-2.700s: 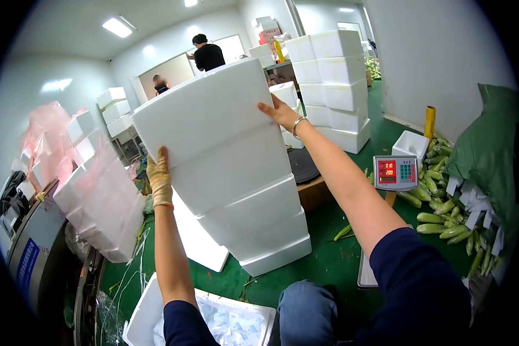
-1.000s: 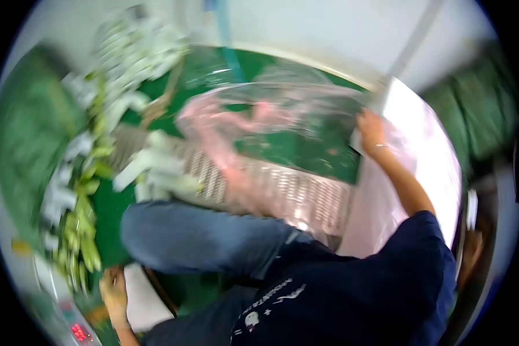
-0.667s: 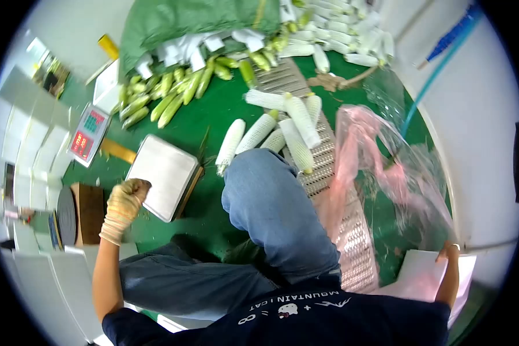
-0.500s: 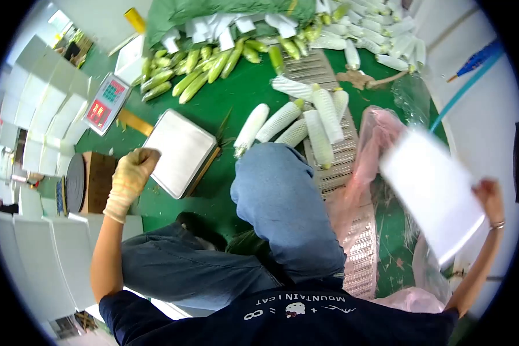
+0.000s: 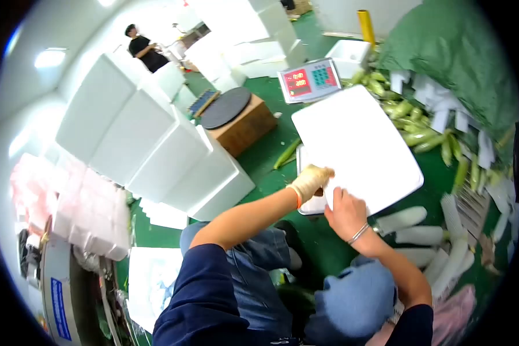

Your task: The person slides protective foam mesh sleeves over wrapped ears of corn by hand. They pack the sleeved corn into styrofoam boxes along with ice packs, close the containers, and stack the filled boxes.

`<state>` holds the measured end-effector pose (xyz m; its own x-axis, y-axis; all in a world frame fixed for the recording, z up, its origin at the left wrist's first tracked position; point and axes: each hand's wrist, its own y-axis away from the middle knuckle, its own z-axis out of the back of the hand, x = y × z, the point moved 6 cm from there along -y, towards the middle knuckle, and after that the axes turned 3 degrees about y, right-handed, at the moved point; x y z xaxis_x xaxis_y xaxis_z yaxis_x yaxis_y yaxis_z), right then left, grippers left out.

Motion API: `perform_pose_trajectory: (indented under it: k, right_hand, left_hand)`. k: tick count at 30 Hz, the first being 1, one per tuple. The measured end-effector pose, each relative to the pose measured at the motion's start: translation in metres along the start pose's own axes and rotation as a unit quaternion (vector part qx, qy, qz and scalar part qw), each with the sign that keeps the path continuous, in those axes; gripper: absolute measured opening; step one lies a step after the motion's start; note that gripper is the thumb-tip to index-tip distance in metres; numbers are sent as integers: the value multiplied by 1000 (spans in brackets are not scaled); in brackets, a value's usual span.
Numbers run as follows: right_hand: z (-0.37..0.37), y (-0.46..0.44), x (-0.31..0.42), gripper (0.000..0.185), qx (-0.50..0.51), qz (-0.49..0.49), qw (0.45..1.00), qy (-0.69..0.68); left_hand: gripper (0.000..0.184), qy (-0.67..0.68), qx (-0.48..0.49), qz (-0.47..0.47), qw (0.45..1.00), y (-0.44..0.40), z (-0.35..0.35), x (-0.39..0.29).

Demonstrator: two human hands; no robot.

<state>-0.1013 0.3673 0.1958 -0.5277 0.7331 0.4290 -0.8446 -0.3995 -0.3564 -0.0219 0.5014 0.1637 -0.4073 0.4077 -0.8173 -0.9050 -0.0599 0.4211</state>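
A white foam lid (image 5: pixel 369 144) with rounded corners lies tilted over the scale's metal platform (image 5: pixel 311 206), hiding most of it. My left hand (image 5: pixel 314 180), in a pale knitted glove, is closed at the lid's near left edge. On that same edge, just to the right, my bare right hand (image 5: pixel 347 213) grips with its fingers bent over the top face. The scale's display (image 5: pixel 310 81) shows red digits beyond the lid. Whether the lid rests on the platform is hidden.
White foam boxes (image 5: pixel 150 138) stand stacked at left, beside a cardboard box (image 5: pixel 245 124) with a black disc on top. Net-sleeved corn-like produce (image 5: pixel 402 219) lies right. Green cobs (image 5: pixel 415 124) are heaped near a green sack (image 5: pixel 455 63). Another person (image 5: pixel 144 49) stands far back.
My view has turned left. The lid has come from my far right to above the scale, carried by my right hand. My left hand has joined it at the lid's near edge.
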Motion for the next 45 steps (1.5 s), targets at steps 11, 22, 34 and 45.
perform_pose_trajectory:
  k: [11, 22, 34, 45]
  right_hand:
    - [13, 195, -236, 49, -155, -360, 918, -66]
    - [24, 352, -277, 71, -108, -576, 746, 315]
    - [89, 383, -274, 75, -117, -709, 611, 332]
    - [-58, 272, -318, 91, -197, -685, 686, -149]
  left_hand:
    - [27, -282, -194, 122, 932, -74, 71, 43]
    - [58, -268, -252, -413, 833, 17, -6, -86]
    - [66, -405, 25, -319, 856, -41, -300, 23]
    - [73, -439, 192, -119, 870, -89, -386, 71]
